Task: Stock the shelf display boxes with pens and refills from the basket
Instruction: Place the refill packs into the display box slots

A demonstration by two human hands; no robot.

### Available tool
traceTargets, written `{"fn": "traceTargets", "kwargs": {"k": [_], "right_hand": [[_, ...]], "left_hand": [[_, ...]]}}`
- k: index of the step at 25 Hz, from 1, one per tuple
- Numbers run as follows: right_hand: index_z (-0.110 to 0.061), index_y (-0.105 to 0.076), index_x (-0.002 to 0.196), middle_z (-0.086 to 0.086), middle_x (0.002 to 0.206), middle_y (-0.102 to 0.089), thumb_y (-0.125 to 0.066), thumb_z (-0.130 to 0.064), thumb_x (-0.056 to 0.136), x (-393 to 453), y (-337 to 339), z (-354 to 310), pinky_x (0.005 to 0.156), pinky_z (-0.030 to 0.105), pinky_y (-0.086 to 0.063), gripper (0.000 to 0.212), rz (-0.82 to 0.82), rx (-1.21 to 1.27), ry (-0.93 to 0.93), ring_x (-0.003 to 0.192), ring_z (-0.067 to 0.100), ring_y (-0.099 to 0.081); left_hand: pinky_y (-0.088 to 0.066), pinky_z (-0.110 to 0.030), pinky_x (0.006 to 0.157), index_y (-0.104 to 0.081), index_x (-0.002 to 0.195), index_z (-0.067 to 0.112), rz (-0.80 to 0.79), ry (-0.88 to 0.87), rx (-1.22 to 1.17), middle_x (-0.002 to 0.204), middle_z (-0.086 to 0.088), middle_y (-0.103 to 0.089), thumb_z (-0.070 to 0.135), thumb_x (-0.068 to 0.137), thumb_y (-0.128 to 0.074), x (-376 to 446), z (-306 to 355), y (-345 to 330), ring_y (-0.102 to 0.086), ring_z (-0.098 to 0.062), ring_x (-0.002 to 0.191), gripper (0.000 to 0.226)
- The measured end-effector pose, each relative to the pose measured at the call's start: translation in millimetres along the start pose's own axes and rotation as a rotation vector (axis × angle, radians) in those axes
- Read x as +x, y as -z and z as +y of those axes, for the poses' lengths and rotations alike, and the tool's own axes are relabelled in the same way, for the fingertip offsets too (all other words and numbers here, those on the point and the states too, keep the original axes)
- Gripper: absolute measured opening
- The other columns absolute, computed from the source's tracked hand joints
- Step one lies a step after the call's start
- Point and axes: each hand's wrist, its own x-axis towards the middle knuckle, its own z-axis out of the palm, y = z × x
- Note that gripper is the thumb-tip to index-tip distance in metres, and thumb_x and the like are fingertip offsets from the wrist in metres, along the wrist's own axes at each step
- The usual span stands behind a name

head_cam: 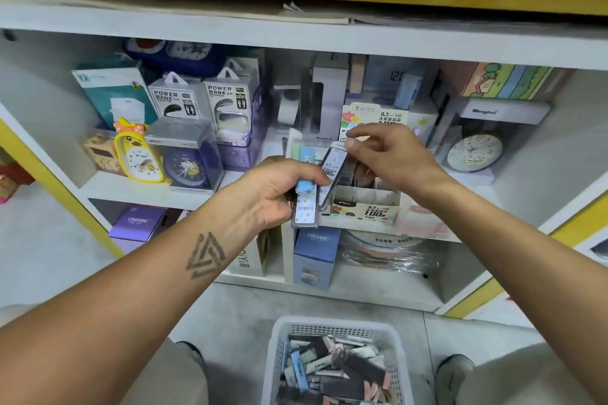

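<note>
A white shelf unit [329,39] with yellow edging fills the view, its middle shelf packed nearly to the front lip. On the left stand two power bank boxes [204,102], a yellow duck clock [138,151] and a dark blue clock in a clear case [187,158]; on the right is a pale round clock [475,151] in its own clear case. Between them, at the shelf's front edge, sits the lead refill display box [365,207], its printed header card rising behind the hands.

The left hand [276,194] grips a small bunch of refill cases [306,204], a blue-capped one in front, held just beside the display box. The right hand [391,151] pinches the top of one refill case [334,168] between thumb and forefinger, tilted, directly over the box's open slots.

The lower shelf holds purple and blue CRUHRE boxes [316,253] and wrapped stacks. On the grey floor below, between the person's knees, stands the white mesh basket [335,325], heaped with more cases. Open floor lies between the basket and the shelf foot.
</note>
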Motion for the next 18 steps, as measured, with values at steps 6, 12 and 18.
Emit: {"fn": "traceTargets", "kwargs": {"k": [6,12,18], "right_hand": [[0.001,-0.067,0.096,-0.003,0.052,-0.065,-0.070,-0.004,0.091,0.5,11.7,-12.1,0.045,0.022,-0.045,0.008,0.169,0.315,-0.067,0.042,0.010,-0.055],[-0.018,-0.064,0.104,0.006,0.079,-0.068,-0.069,-0.012,0.093,1.1,26.1,-3.8,0.061,0.037,-0.058,0.013,0.199,-0.116,0.137,0.058,0.015,-0.068],[-0.021,-0.051,0.106,0.005,0.074,-0.066,-0.066,-0.020,0.095,-2.6,10.6,12.2,0.065,0.038,-0.052,0.018,0.080,-0.505,0.384,0.070,0.028,-0.062]], "left_hand": [[-0.061,-0.041,0.060,-0.063,0.091,-0.001,-0.023,0.021,0.009,0.079,-0.020,-0.071,-0.011,0.081,-0.061,-1.4,3.5,2.3,-0.069,-0.026,0.064,0.014],[-0.058,-0.034,0.050,-0.057,0.089,0.001,0.007,0.061,0.003,0.072,-0.017,-0.066,-0.011,0.084,-0.060,-3.7,8.9,11.9,-0.070,-0.023,0.059,0.014],[-0.060,-0.035,0.052,-0.057,0.089,0.000,-0.010,0.084,0.011,0.063,-0.015,-0.067,-0.013,0.084,-0.059,-1.0,6.7,11.9,-0.071,-0.022,0.058,0.014]]}}
